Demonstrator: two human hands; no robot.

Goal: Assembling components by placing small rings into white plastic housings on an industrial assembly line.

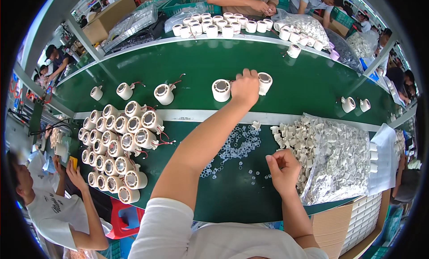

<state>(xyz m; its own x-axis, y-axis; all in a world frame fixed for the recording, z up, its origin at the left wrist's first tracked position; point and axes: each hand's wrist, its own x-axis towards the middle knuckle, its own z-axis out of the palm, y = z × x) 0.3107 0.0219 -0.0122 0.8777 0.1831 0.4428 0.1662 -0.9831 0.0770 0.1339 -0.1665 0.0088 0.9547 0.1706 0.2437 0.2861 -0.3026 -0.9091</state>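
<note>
My left hand (245,88) reaches across onto the green belt, fingers curled closed against the left side of a white cylindrical motor housing (265,83), which tilts slightly. Its fingertips are partly hidden. Just left of that hand stands another white motor housing (221,90) with a dark round top and a red wire. My right hand (284,170) is closed above the near table, thumb by the curled fingers; what it may hold is hidden. It is beside a heap of small white plastic clips (295,140). Small clear rings (241,143) lie scattered to its left.
Rows of motor housings (108,136) stand at left on the table. A pale rail (192,116) separates table and belt. More housings stand along the belt and its far side. A clear plastic bag (342,163) holds clips at right. Co-workers sit at left and across.
</note>
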